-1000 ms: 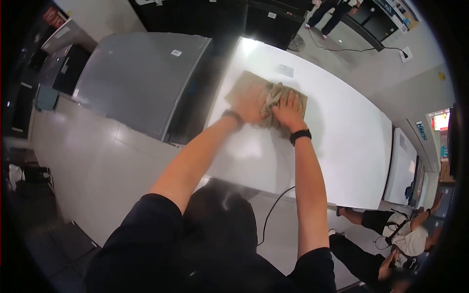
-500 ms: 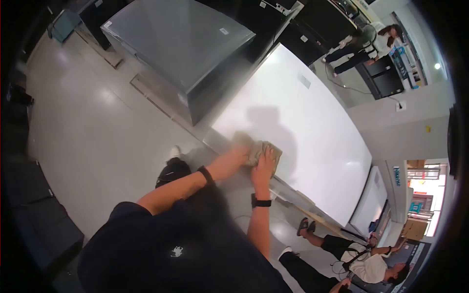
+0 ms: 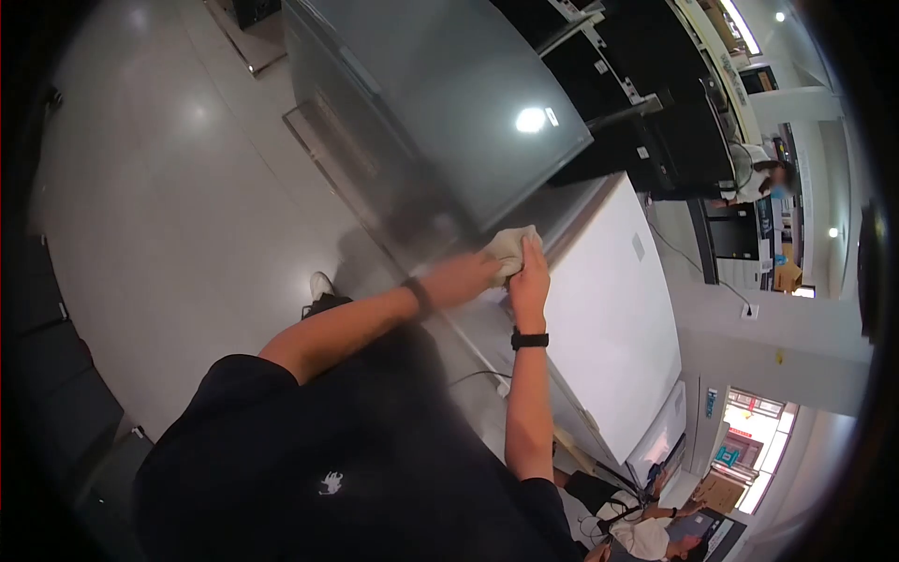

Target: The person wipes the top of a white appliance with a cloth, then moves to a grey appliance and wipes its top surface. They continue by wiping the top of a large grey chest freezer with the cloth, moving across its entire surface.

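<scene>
Presently, cloth handling is in hand: the right hand grasps the cloth by the left edge of the white cabinet; the left hand, blurred, seemingly likewise. Next move calls for a firm grip.

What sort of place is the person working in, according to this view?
Probably an appliance shop or showroom: a large grey cabinet with a small white label stands beside a white cabinet, both resembling refrigerators or freezers, and a sign, perhaps a brand name, shows behind.
</scene>
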Demonstrator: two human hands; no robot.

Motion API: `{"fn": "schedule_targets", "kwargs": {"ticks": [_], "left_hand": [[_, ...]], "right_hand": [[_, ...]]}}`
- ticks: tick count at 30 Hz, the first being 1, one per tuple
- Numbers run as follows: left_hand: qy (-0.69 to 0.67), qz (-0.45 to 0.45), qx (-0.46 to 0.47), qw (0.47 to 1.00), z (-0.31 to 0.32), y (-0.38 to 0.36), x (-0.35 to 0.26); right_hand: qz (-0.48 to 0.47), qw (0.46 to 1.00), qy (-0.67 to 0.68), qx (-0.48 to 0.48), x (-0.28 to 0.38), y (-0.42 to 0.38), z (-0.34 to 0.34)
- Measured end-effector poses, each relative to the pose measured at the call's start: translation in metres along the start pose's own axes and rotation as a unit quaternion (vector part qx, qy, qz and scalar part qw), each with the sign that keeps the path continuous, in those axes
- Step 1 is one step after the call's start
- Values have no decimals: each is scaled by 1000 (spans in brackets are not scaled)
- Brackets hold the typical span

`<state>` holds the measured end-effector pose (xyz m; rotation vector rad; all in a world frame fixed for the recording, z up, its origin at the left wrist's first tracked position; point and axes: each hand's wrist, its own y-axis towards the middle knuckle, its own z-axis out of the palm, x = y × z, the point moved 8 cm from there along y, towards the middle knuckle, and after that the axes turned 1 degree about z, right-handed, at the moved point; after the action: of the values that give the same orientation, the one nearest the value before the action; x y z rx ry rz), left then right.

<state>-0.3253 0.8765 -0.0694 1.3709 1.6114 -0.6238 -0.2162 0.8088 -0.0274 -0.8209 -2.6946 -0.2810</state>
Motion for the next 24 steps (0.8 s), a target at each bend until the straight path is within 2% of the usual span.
{"fn": "schedule_targets", "kwargs": {"ticks": [4, 5, 6, 9, 12, 15, 18, 19, 20, 22, 24], "left_hand": [[112, -85, 52, 989, -69, 19, 54], [128, -94, 62, 985, -80, 14, 69], [148, -102, 73, 981, -90, 10, 81], [135, -217, 125, 959, -110, -14, 118], [29, -184, 30, 982, -104, -33, 132], [-13, -169, 99, 981, -87, -35, 142], [81, -267, 202, 939, -105, -31, 189], [57, -226, 147, 961, -124, -29, 194], [44, -235, 118, 964, -142, -26, 199], [23, -262, 75, 962, -182, -31, 202], [36, -332, 69, 940, -205, -44, 216]], "right_hand": [[12, 999, -35, -7, 12, 66, 53], [-26, 999, -15, 32, 1, 73, 83], [-21, 997, -54, 47, -5, 76, 103], [0, 988, -129, 79, 9, 77, 145], [4, 988, -136, 79, 28, 72, 143], [-18, 990, -130, 47, 22, 96, 153], [8, 991, -108, 73, 52, 102, 151], [0, 991, -107, 79, 65, 117, 151], [-9, 991, -105, 82, 77, 136, 150], [-25, 994, -70, 80, 105, 165, 149], [-23, 997, -33, 66, 131, 187, 163]]}}
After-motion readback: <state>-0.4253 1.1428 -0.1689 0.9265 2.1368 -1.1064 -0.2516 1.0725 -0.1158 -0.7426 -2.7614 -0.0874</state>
